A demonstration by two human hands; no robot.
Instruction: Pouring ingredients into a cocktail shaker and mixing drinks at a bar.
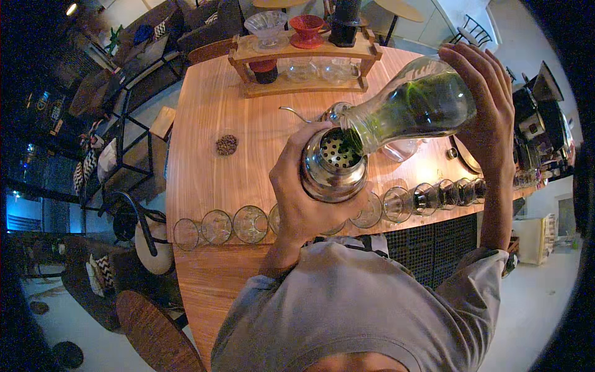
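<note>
My left hand (304, 204) is wrapped around a metal cocktail shaker (332, 179) above the wooden table. The shaker's top is a strainer (339, 151) with round holes. A glass carafe (413, 104) is tipped on its side, its base in my right hand (485, 93) and its mouth at the strainer. Green leaves (416, 93) and dark liquid show inside the carafe. A dark green clump hangs at its lip, over the strainer; whether liquid is flowing I cannot tell. Behind the shaker stands a metal vessel (337, 111), partly hidden, near a thin curved metal spout (293, 111).
A row of drinking glasses (251, 224) lines the table's near edge, running behind my left hand. A small glass dish of coffee beans (227, 145) sits at left. Across the back, a wooden rack (302, 53) holds a red dripper (307, 30) and a clear one (266, 28).
</note>
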